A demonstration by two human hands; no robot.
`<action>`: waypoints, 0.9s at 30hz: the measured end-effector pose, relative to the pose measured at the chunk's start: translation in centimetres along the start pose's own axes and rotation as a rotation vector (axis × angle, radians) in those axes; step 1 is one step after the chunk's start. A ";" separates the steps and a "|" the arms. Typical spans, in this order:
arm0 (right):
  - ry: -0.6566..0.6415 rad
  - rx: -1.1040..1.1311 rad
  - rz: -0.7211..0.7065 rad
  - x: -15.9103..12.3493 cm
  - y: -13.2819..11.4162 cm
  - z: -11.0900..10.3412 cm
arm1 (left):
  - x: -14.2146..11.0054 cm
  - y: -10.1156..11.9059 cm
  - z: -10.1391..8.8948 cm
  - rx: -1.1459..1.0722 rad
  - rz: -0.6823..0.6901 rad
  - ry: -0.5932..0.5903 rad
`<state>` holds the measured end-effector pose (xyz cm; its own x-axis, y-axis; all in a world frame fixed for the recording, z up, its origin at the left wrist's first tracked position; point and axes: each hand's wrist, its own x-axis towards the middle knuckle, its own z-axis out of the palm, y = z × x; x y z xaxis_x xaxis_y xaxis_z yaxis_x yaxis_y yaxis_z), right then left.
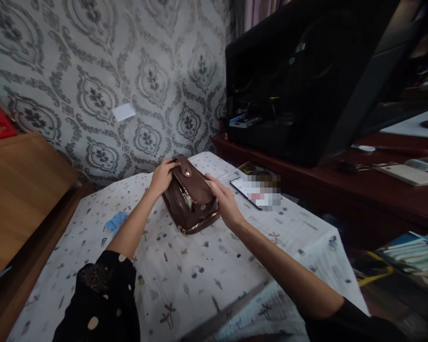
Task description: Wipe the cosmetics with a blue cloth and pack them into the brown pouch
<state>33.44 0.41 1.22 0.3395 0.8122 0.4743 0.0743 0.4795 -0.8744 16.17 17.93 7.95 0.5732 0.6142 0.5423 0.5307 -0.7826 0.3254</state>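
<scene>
Head view: both hands (161, 178) (227, 202) grip a bag (197, 185) on printed cloth (185, 268); patterned wallpaper (146, 80) behind.

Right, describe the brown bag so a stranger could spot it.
Start at the white patterned cloth. Toward its far end, between the left hand and right hand, is a brown bag. A gold-coloured zip and studded flap set it apart from the phone and blue cloth.

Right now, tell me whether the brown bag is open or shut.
Open, at least partly: the brown bag has a gap beside its flap, with something pale showing inside.
</scene>
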 end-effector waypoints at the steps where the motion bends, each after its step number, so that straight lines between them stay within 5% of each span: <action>1: 0.004 -0.026 -0.017 -0.2 0.1 0.1 | 0.0 0.0 0.0 0.001 0.003 -0.006; 8: 0.007 -0.118 -0.121 -0.6 0.9 0.1 | -1.0 0.8 -0.8 -0.020 0.036 -0.058; 13: 0.017 -0.149 -0.148 -0.7 1.0 0.5 | -4.9 3.8 -1.5 -0.135 0.064 -0.012; 20: 0.031 -0.116 -0.145 -1.0 1.2 0.8 | -9.6 8.4 0.2 -0.041 0.051 0.074; 27: 0.019 -0.114 -0.132 -1.0 1.4 0.7 | -10.0 8.6 1.0 0.131 0.117 0.074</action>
<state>32.54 0.53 -0.43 0.3371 0.7381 0.5844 0.2251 0.5396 -0.8113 15.67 5.12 4.54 0.5908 0.5064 0.6281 0.5424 -0.8256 0.1556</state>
